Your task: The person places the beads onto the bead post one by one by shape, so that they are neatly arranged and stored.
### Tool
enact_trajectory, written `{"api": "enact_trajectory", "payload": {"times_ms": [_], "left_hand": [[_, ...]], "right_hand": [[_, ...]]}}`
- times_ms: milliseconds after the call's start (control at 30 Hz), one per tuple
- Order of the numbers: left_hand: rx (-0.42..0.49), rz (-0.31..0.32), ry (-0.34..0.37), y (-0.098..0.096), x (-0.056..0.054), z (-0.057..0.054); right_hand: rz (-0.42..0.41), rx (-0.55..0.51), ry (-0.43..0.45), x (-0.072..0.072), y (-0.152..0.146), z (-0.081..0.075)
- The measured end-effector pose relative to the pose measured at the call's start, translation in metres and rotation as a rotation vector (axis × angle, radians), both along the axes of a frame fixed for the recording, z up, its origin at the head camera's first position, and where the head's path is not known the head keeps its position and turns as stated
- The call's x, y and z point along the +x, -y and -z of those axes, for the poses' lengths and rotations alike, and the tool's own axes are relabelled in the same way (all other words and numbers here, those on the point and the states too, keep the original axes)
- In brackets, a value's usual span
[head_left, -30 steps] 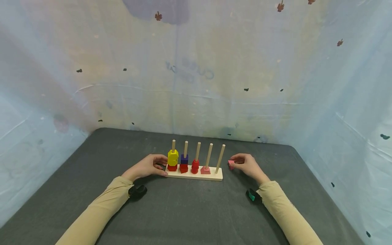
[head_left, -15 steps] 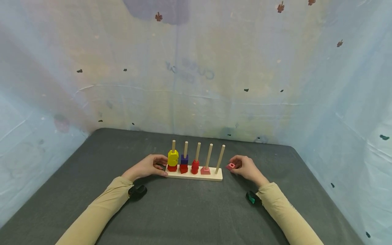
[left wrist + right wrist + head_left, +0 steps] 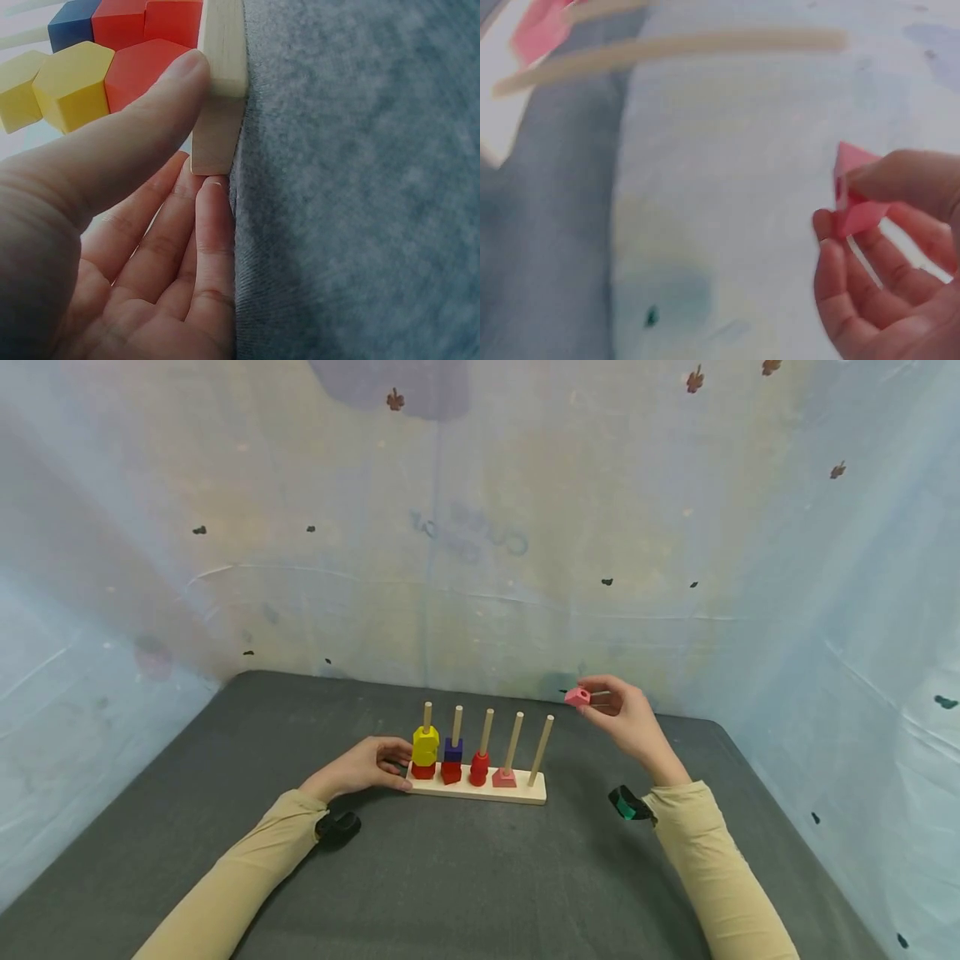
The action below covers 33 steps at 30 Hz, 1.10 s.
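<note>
My right hand (image 3: pixel 628 718) is raised beyond the right end of the peg stand and pinches a pink block (image 3: pixel 577 697) with a hole through it. In the right wrist view the thumb and fingertips grip this pink block (image 3: pixel 859 187). My left hand (image 3: pixel 365 770) holds the left end of the wooden peg stand (image 3: pixel 472 791), thumb by the red hexagonal block (image 3: pixel 146 71), fingertips at the end face. Yellow blocks (image 3: pixel 425 746) sit over red on the first peg. A dark blue block (image 3: pixel 453 750) tops red on the second.
Red round pieces (image 3: pixel 479 768) are on the third peg and a pink block (image 3: pixel 504 778) on the fourth. The rightmost peg (image 3: pixel 542 750) stands bare. A dark grey table (image 3: pixel 480 877) lies below, with a pale plastic sheet (image 3: pixel 480 527) behind.
My right hand has lifted the pink block up off the table area, away from me and slightly right. My left hand keeps its hold on the stand's end.
</note>
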<state>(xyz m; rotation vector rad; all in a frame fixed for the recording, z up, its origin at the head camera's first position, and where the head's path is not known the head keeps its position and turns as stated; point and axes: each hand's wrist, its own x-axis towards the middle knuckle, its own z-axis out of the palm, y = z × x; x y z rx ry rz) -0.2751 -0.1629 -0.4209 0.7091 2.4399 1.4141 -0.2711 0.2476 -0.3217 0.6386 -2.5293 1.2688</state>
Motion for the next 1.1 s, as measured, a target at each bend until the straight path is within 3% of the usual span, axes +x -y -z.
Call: {"api": "enact_trajectory", "payload": {"times_ms": [133, 300, 400, 533, 700, 833, 1000, 1100], "left_hand": [[-0.002, -0.001, 0.016, -0.003, 0.008, -0.011], [0.003, 0.005, 0.014, -0.004, 0.008, -0.012], [-0.002, 0.008, 0.002, -0.001, -0.003, 0.003], [-0.014, 0.011, -0.009, 0.002, -0.016, 0.021], [-0.013, 0.015, -0.008, 0.002, -0.017, 0.02], [-0.007, 0.014, -0.004, 0.004, -0.015, 0.019], [-0.008, 0.002, -0.002, 0.005, -0.012, 0.017], [-0.017, -0.013, 0.004, 0.005, -0.012, 0.019]], "right_hand": [[-0.125, -0.106, -0.062, 0.006, 0.015, -0.016], [-0.26, -0.094, -0.059, 0.023, 0.045, -0.027], [-0.298, -0.075, -0.035, 0.032, 0.059, -0.026], [-0.301, -0.076, -0.008, 0.034, 0.068, -0.018], [-0.254, -0.076, 0.031, 0.032, 0.073, -0.014], [-0.229, -0.089, 0.096, 0.023, 0.071, 0.001], [-0.246, -0.167, 0.222, 0.005, 0.065, 0.038], [-0.26, -0.151, 0.264, 0.0, 0.064, 0.057]]}}
